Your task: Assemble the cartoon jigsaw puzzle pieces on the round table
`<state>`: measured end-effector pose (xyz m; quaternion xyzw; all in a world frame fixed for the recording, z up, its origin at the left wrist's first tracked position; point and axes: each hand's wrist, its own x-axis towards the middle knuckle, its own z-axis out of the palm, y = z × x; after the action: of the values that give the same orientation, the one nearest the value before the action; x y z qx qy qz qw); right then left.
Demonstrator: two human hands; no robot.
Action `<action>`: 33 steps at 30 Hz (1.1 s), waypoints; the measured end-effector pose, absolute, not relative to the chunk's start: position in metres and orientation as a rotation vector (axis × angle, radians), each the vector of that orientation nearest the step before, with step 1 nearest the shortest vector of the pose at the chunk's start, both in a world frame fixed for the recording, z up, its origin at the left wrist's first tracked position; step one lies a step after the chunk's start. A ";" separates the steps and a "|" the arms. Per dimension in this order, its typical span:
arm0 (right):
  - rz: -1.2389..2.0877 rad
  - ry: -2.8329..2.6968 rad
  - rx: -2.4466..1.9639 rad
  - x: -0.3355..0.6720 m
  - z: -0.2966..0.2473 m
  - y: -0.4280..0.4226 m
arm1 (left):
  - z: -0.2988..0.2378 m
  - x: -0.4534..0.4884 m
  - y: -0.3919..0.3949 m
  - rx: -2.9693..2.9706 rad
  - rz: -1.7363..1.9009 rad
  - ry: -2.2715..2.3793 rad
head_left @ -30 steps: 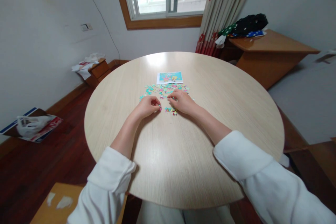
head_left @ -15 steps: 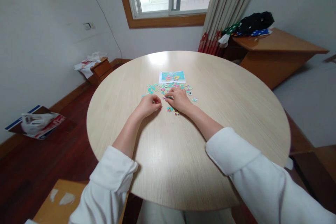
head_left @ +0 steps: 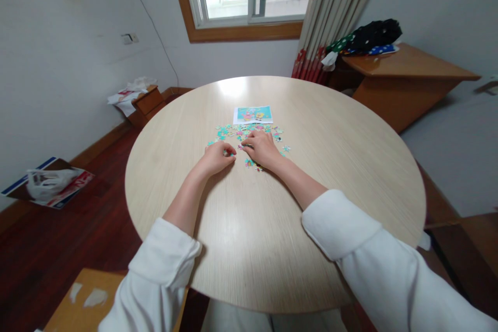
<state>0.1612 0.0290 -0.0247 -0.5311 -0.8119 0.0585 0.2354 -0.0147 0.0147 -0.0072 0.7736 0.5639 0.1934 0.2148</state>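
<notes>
Loose jigsaw puzzle pieces (head_left: 223, 133) in turquoise, pink and yellow are spread over the middle of the round table (head_left: 249, 249). My left hand (head_left: 218, 158) rests at the left of them, thumb and fingers pinched on a small puzzle piece, mostly hidden. My right hand (head_left: 262, 149) lies over the right part of the pile, fingers bent and closed around a puzzle piece near the thumb tip. Just below the right hand sits a small joined cluster of pieces (head_left: 249, 163), partly covered by it. Behind the pile lies a picture sheet (head_left: 252, 114) with cartoon figures on turquoise.
A stray puzzle piece (head_left: 286, 148) lies right of my right hand. Against the right wall stands a wooden desk (head_left: 412, 65) with dotted cloth on it. A cardboard box (head_left: 83, 301) is at the lower left, and a plastic bag (head_left: 50, 184) lies on the floor.
The whole view has shifted slightly. My hands stay at nearly the same place by the pieces, with only a small change in the left fingertips.
</notes>
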 end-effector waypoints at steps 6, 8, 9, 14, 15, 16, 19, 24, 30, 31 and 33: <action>0.199 -2.251 -1.490 0.161 -0.021 0.028 | -0.010 -0.018 0.016 2.165 0.575 1.630; 0.206 -2.249 -1.500 0.161 -0.021 0.029 | -0.010 -0.018 0.017 2.144 0.579 1.619; 0.212 -2.248 -1.506 0.162 -0.021 0.029 | -0.011 -0.018 0.017 2.128 0.587 1.608; 0.199 -2.242 -1.473 0.163 -0.024 0.028 | -0.015 -0.017 0.019 2.099 0.674 1.531; 0.190 -2.238 -1.463 0.163 -0.024 0.028 | -0.016 -0.017 0.019 2.100 0.686 1.517; 0.185 -2.231 -1.460 0.163 -0.024 0.027 | -0.017 -0.017 0.020 2.100 0.696 1.507; 0.198 -2.214 -1.470 0.163 -0.024 0.027 | -0.018 -0.017 0.020 2.082 0.710 1.500; 0.210 -2.212 -1.479 0.162 -0.023 0.029 | -0.017 -0.017 0.019 2.025 0.712 1.497; 0.224 -2.256 -1.531 0.159 -0.019 0.026 | -0.016 -0.018 0.018 1.997 0.706 1.489; 0.212 -2.268 -1.536 0.159 -0.019 0.025 | -0.016 -0.018 0.018 2.000 0.705 1.486; 0.179 -2.293 -1.547 0.159 -0.017 0.024 | -0.016 -0.018 0.018 2.012 0.700 1.483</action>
<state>0.1589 0.0240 -0.0169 -0.5485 -0.8133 0.0636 0.1838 -0.0175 0.0179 -0.0158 0.7465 0.5502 0.2596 0.2694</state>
